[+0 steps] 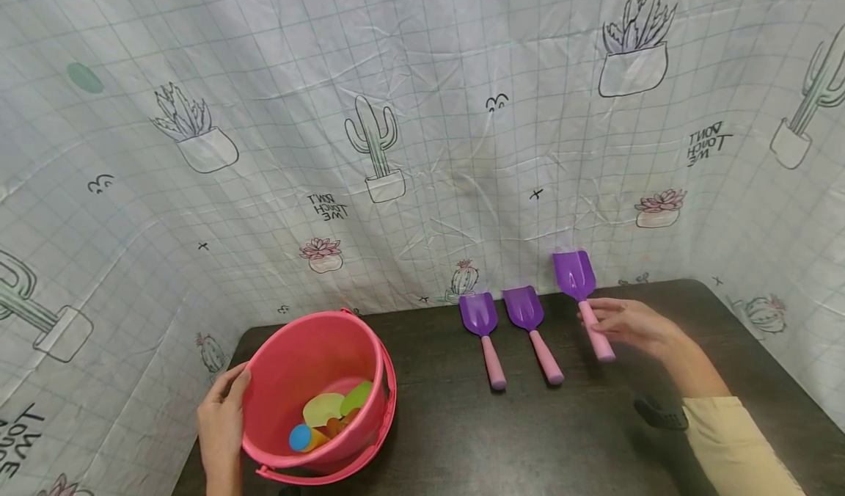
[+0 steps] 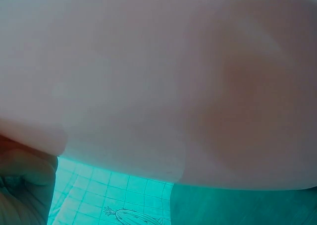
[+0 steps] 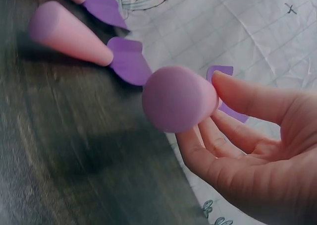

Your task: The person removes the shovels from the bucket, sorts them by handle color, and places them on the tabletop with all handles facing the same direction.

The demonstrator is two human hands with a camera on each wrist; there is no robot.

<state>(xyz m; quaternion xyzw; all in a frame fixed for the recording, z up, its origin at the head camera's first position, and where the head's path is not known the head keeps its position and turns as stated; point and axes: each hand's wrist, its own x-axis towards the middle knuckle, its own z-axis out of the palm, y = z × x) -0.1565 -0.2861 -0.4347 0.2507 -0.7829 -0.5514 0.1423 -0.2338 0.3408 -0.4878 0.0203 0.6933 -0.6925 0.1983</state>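
At the left of the head view, my left hand point(image 1: 222, 421) grips the rim of a pink bucket point(image 1: 300, 353), which tilts with its mouth facing me. Inside it lie a yellow-green piece point(image 1: 323, 410), a blue-ended yellow piece point(image 1: 304, 437) and other small plastic pieces. My right hand point(image 1: 635, 329) pinches the pink handle of a purple toy shovel point(image 1: 574, 274) between thumb and fingers, its blade pointing at the wall. Seen in the right wrist view, the handle's round end point(image 3: 173, 98) faces the camera. The bucket's pale, blurred side point(image 2: 124, 86) fills most of the left wrist view.
Two similar toy shovels lie side by side on the dark table point(image 1: 449, 422): one left point(image 1: 478, 312), one nearer my right hand point(image 1: 524, 307). A printed cactus sheet point(image 1: 436, 151) hangs behind and along both sides. Near my right sleeve point(image 1: 733, 437) is a dark object point(image 1: 660, 414).
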